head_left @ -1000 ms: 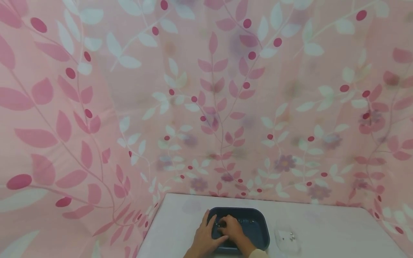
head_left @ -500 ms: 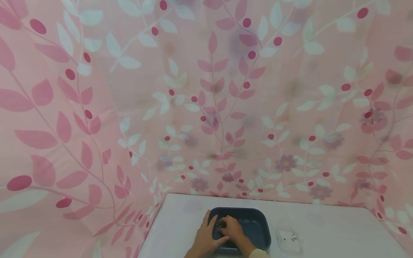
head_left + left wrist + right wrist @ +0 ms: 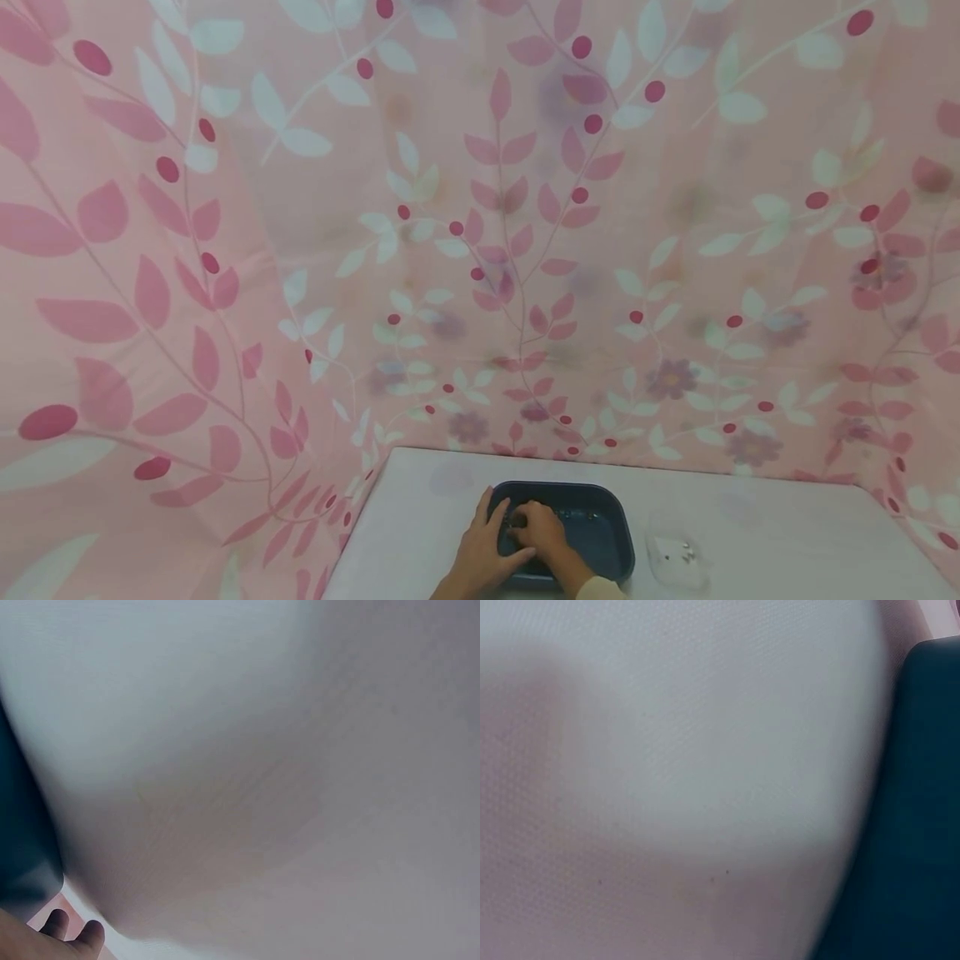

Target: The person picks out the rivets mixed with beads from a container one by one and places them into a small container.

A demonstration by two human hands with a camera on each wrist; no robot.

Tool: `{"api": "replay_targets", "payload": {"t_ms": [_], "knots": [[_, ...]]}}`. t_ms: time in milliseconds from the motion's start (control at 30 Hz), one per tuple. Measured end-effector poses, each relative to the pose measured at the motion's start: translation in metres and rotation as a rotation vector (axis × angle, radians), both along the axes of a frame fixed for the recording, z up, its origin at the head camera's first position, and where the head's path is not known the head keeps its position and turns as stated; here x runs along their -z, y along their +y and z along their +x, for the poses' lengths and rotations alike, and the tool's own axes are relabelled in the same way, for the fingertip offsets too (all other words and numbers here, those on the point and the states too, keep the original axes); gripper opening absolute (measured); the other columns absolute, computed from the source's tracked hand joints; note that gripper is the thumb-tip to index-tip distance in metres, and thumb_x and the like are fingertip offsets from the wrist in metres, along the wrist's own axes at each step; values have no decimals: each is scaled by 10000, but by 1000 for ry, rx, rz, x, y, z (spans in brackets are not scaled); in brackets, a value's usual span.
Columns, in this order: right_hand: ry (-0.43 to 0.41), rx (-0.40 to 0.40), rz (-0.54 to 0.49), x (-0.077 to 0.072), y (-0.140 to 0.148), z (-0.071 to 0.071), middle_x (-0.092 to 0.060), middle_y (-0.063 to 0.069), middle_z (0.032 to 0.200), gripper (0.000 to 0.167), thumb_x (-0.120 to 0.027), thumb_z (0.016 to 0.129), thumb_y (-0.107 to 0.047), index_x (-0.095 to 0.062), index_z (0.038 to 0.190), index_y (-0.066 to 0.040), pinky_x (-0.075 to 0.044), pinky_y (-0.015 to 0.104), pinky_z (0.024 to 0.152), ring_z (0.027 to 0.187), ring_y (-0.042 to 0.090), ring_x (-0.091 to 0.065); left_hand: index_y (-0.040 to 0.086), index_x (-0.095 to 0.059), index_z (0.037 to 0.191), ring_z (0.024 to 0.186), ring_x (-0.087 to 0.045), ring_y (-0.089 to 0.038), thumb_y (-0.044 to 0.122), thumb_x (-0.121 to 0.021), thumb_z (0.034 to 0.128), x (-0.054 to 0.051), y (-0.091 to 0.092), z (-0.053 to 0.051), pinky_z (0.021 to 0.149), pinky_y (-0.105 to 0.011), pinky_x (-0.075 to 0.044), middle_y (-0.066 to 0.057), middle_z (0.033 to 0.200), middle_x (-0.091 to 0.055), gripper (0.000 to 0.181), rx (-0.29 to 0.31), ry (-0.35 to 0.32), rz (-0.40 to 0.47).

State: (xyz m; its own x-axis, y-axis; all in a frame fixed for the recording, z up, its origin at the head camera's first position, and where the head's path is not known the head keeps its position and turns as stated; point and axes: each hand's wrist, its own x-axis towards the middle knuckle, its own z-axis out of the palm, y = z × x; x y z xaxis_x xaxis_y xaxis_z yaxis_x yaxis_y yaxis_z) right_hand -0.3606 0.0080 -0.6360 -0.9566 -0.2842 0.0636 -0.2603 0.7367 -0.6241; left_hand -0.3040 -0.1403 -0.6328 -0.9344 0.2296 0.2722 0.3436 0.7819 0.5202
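Observation:
A dark blue tray point(image 3: 611, 542) with rounded corners stands on the white table; small shiny bits point(image 3: 592, 516) lie along its far inside. My left hand point(image 3: 480, 550) lies over the tray's left side, fingers extended and thumb stretched to the right. Inside the tray my right hand point(image 3: 543, 533) has its fingers curled to the thumb, pinching a small dark piece point(image 3: 517, 519) whose kind is too small to tell. In the left wrist view, fingertips point(image 3: 91, 935) show beside the tray's wall point(image 3: 26, 832). The right wrist view has the tray point(image 3: 922, 795) but no fingers.
Right of the tray sits a clear plastic container point(image 3: 678, 575) with several small shiny pieces point(image 3: 687, 552). A white cloth-like cover point(image 3: 787, 533) spreads over the table. Pink leaf-patterned fabric point(image 3: 480, 333) hangs behind the table and along its left side.
The head view has shifted slightly, so tray and container appear a little further right. Both hands keep nearly the same pose at the tray.

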Motion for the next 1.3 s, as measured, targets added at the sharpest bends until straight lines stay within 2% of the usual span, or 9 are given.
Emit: {"api": "replay_targets", "payload": {"t_ms": [167, 333, 533, 767, 1000, 1167, 1300], "knots": [[-1, 1, 8, -2, 1, 1, -672, -61, 730, 73, -811, 791, -186, -749, 812, -153, -478, 352, 602, 661, 99, -576, 71, -442, 1473, 1268, -516, -454, 693, -617, 841, -1, 2, -1, 776, -625, -507, -258, 1589, -237, 903, 2, -8, 19], [29, -3, -5, -3, 4, 2, -616, -79, 683, 77, -797, 805, -170, -727, 793, -139, -416, 304, 562, 619, 77, -502, 91, -443, 1477, 1274, -522, -428, 725, -595, 833, -2, 4, -4, 807, -604, -514, -235, 1600, -231, 917, -11, -20, 8], [20, -31, -58, -5, 8, 6, -553, -84, 645, 99, -773, 818, -129, -689, 766, -122, -378, 291, 547, 594, 78, -468, 107, -432, 1488, 1269, -532, -408, 742, -593, 821, 1, 6, -4, 820, -580, -524, -215, 1609, -226, 935, -20, -35, 0], [-26, -22, -146, -3, 12, 5, -651, -57, 719, 48, -759, 818, -122, -715, 799, -114, -441, 320, 600, 654, 90, -539, 97, -444, 1480, 1260, -537, -422, 745, -610, 806, 2, 6, 0, 805, -590, -524, -225, 1598, -248, 949, -23, -3, 18], [23, -59, -232, -5, 16, 6, -708, -12, 724, 59, -776, 802, -106, -749, 803, -53, -480, 288, 597, 651, 71, -584, 62, -463, 1453, 1226, -547, -459, 716, -636, 808, 2, 6, 3, 756, -614, -517, -262, 1563, -284, 935, -10, 37, 15], [3, -85, -251, -5, 17, 3, -715, -35, 721, 54, -774, 804, -116, -762, 794, -63, -472, 258, 595, 654, 42, -576, 60, -455, 1460, 1235, -539, -465, 730, -627, 805, 1, 3, 2, 765, -605, -526, -257, 1573, -274, 953, -14, 15, 2], [-13, -125, -262, -9, 16, 1, -726, -28, 737, 62, -769, 800, -122, -764, 799, -60, -475, 260, 601, 675, 44, -589, 54, -450, 1463, 1246, -529, -470, 723, -638, 801, -3, 2, 1, 779, -616, -521, -254, 1582, -264, 960, -25, -5, 3]]}}
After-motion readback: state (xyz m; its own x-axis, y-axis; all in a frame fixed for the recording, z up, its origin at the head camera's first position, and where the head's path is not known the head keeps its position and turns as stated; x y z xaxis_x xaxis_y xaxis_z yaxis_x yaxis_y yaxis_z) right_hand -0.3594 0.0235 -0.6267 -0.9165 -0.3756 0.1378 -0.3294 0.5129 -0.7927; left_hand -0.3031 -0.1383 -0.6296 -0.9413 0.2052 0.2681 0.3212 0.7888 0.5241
